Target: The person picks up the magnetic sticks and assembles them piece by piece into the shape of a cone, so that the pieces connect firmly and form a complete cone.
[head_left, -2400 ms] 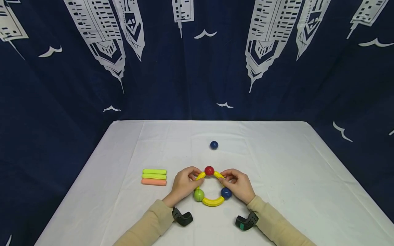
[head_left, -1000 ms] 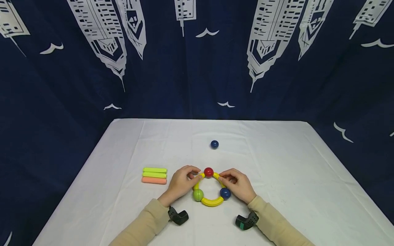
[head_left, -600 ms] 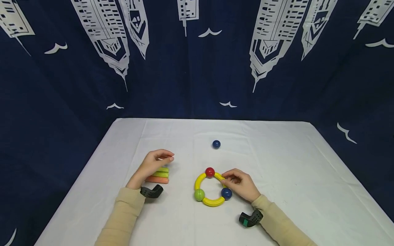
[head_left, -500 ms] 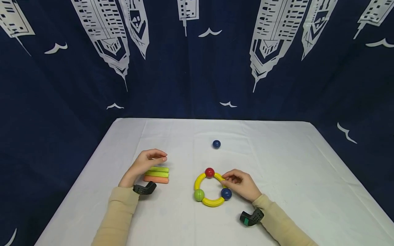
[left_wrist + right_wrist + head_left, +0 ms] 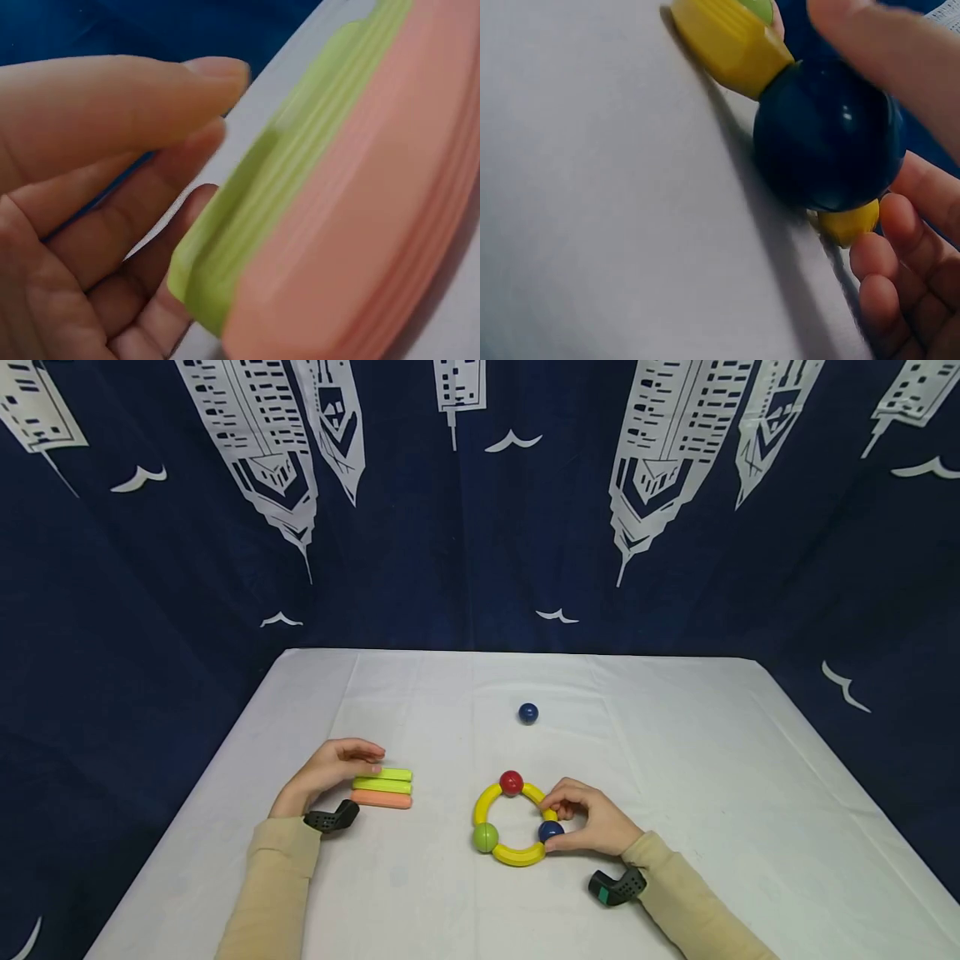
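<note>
Loosely bent, my left hand is at the far left end of the straight sticks. Two are lime green and one is orange. In the left wrist view the thumb stands apart from the sticks, and some fingertips are partly hidden behind the green one. My right hand spans a blue ball with thumb and fingers spread; a gap shows between thumb and ball. That ball belongs to a ring with a red ball, a green ball and curved yellow sticks.
Beyond the ring a loose blue ball lies on the white-covered table. A dark blue curtain with white prints hangs behind. Each wrist carries a black camera mount.
Letting go of the ring, my left hand has moved left to the sticks. My right hand has released the curved yellow stick and spread around the ring's blue ball.
</note>
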Demonstrator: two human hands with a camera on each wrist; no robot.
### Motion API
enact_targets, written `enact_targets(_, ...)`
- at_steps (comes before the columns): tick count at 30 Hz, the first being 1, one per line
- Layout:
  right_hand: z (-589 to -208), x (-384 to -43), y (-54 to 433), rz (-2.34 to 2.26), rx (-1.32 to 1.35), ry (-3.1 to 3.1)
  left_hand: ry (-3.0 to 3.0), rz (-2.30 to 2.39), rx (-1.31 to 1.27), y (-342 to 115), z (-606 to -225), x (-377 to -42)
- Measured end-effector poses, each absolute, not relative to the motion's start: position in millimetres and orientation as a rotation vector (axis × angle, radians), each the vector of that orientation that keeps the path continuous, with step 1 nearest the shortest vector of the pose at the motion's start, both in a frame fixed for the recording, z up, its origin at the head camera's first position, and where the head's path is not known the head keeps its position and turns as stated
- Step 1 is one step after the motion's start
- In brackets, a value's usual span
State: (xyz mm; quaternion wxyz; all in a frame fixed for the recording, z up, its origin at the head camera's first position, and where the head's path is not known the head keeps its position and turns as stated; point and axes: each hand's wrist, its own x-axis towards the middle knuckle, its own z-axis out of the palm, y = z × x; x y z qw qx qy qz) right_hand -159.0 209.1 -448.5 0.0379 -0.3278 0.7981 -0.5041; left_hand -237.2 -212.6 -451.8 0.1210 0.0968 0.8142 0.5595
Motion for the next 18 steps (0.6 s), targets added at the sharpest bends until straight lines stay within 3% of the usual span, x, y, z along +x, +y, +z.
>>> enact_targets(18,-450.8,-156.7,202.3,-1.545,-0.96,2.591,2.433,1.452,0.424,-204.9,-454.2,-236.7)
